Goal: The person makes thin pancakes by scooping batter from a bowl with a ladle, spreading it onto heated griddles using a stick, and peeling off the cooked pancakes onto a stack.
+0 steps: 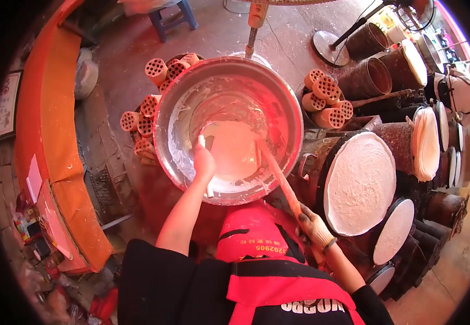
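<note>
Head view: looking down on wide metal basin (170,118), holding pale, wet mixture (231,146) in its middle and lower part, with smears up inner wall. Lit reddish.

Left: reaching over near rim into basin with bare left hand (204,161). Fingers partly hidden, apparently curled at edge of mixture; cannot tell whether grasping anything. Noted white object (209,190) just beside wrist, too small to identify.

Right: gripping long stick (282,181) with gloved right hand (315,227), fingers closed around shaft outside basin. Slanting over near right rim, with far end down in mixture.

Surroundings: perforated cylinders (130,121) piled left of basin; more perforated cylinders (325,87) near right rim. Farther right, near gloved hand, pale-coated round plate (360,184) among dark drums (373,76). At far left, orange-covered table (56,130); at top, blue stool (175,17).
</note>
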A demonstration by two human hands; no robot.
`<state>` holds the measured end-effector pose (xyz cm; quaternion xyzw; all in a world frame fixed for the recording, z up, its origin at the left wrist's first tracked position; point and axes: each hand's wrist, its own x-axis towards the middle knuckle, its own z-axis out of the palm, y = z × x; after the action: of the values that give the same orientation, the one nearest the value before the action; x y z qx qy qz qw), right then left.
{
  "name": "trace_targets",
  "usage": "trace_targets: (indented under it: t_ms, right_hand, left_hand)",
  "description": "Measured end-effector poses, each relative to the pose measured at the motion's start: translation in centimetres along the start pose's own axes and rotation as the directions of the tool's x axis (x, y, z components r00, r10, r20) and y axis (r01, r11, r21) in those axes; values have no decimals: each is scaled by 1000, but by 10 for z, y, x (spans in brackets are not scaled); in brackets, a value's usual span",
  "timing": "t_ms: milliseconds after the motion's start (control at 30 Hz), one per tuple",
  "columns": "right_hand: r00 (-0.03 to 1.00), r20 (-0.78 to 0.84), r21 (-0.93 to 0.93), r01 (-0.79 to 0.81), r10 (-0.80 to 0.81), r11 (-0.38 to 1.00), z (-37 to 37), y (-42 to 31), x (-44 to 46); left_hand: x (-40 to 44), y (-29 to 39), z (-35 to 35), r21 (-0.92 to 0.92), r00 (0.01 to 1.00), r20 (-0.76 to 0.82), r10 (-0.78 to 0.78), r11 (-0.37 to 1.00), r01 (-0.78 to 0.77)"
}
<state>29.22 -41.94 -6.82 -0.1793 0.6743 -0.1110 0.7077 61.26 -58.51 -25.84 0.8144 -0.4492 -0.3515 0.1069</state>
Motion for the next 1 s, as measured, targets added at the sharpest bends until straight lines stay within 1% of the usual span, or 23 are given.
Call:
trace_targets:
  t_ms: [33,100,133,167,233,267,300,333,367,400,433,500,533,567,633,667,700,800,833,867,900,967,1000]
  right_hand:
    - [1000,0,0,-6,6,1000,-1,-1,6]
    - [987,155,-39,41,-35,998,6,-15,18]
    - [987,146,-125,80,-61,989,11,-20,21]
    - [988,140,-121,76,-59,990,17,-27,21]
    - [990,118,-401,123,-82,908,22,-36,16]
    - [971,105,-547,237,-215,803,21,-33,16]
    - [971,94,-545,235,-219,805,16,-25,15]
    - [949,120,-604,302,-290,738,11,-15,14]
    - [921,153,-657,365,-358,659,7,-8,9]
    - [895,187,-665,418,-405,618,3,-5,2]
    - [891,187,-665,425,-415,614,1,0,-5]
    - [899,205,-746,399,-386,533,-7,12,-15]
    - [865,240,-763,449,-441,466,-11,16,-23]
    - [850,257,-758,472,-459,449,-16,20,-26]
    - [778,304,-758,547,-550,355,-27,33,-36]
    - [772,331,-773,552,-543,314,-33,35,-44]
    - [750,360,-763,579,-555,288,-40,41,-48]
    - [625,443,-720,675,-643,160,-53,49,-60]
    - [597,459,-708,694,-658,135,-56,50,-65]
    - [563,467,-730,681,-681,62,-59,50,-69]
    - [525,478,-750,661,-705,-17,-61,47,-73]
    - [373,472,-740,660,-799,-129,-67,41,-78]
    - [328,452,-776,603,-830,-184,-69,30,-87]
  left_hand:
    - [0,-3,7,1,1000,4,-4,1000,4]
    - [2,-16,38,1,978,114,-176,984,177]
    - [14,-40,73,-219,999,39,-14,975,22]
    - [15,-38,78,-218,999,46,-11,976,20]
    - [8,-24,97,-346,913,405,-55,914,209]
    - [-8,-2,80,-546,841,538,-52,738,396]
    - [-13,4,76,-546,839,543,-42,741,391]
    - [-16,7,72,-575,707,707,-32,556,600]
    - [-21,9,72,-525,551,834,27,344,778]
    - [-34,7,77,-603,592,797,123,233,763]
    - [-46,7,79,-609,596,792,129,238,757]
    - [-76,23,63,-687,665,706,244,6,727]
    - [-95,38,44,-716,700,664,265,-45,696]
    - [-107,49,27,-737,718,642,269,-44,675]
    - [-136,63,-2,-706,728,600,332,-210,677]
    - [-150,70,-16,-678,731,547,408,-297,672]
    - [-161,75,-28,-694,779,454,433,-377,613]
    - [-206,96,-81,-728,816,316,484,-427,536]
    - [-220,104,-101,-735,816,278,506,-435,520]
    - [-237,114,-122,-692,787,259,560,-460,556]
    - [-248,120,-142,-774,812,214,543,-413,480]
    - [-276,138,-188,-841,781,167,602,-327,432]
    - [-289,146,-210,-870,755,147,639,-279,406]
